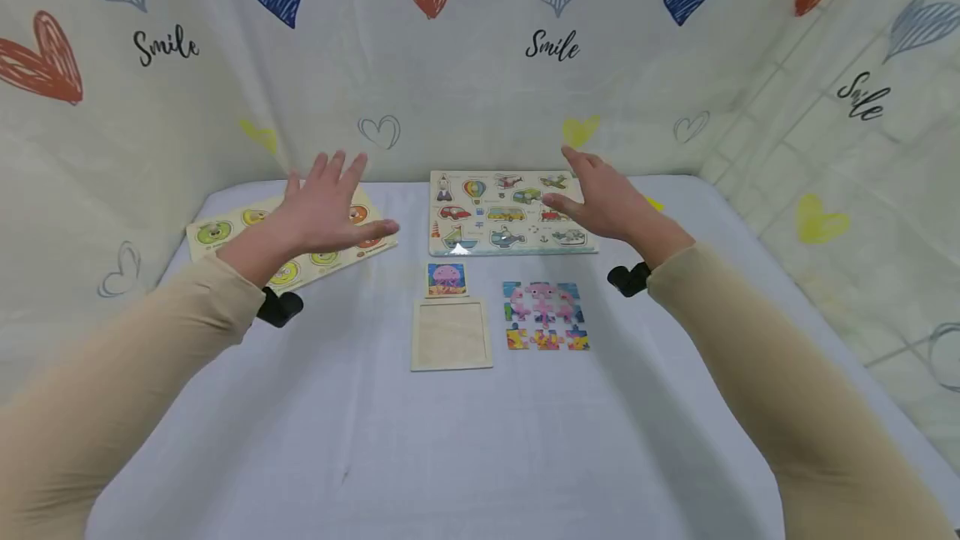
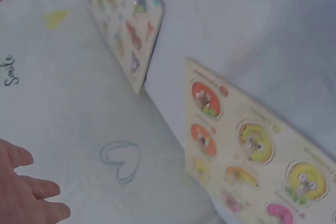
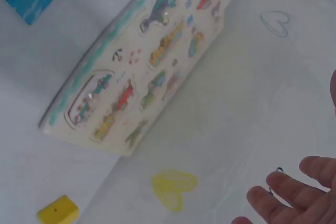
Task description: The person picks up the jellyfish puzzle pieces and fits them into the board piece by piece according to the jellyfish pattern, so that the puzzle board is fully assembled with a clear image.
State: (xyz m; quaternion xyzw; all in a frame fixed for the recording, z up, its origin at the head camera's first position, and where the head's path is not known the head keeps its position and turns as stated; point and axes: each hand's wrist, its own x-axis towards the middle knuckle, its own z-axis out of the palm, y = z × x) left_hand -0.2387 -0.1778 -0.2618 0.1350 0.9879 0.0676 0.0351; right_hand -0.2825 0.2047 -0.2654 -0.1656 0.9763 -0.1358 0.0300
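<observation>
Head view, and both hands are up in the air, wide and holding nothing! Left hand (image 1: 322, 211), fingers spread and thumb stuck out sideways, is raised above the fruit board (image 2: 228, 153), which lies aslant on the left of the desk (image 1: 450, 457). Over on the other side, the right hand (image 1: 603, 198) hangs above the right end of the vehicle board (image 1: 472, 223), thumb well away from the fingers. That board lies flat at the back, just before the sheet (image 1: 480, 107) with its hearts and "Smile" lettering. Nearer the person, a small octopus picture (image 1: 446, 279) sits just above a bare wooden frame (image 1: 452, 336), and right of it come the jigsaw pieces (image 1: 543, 312), three rows of three, set close together. Right wrist view picks out a yellow block (image 3: 58, 210) beside the vehicle board. Both wrist views show the fingers clear of the boards.
</observation>
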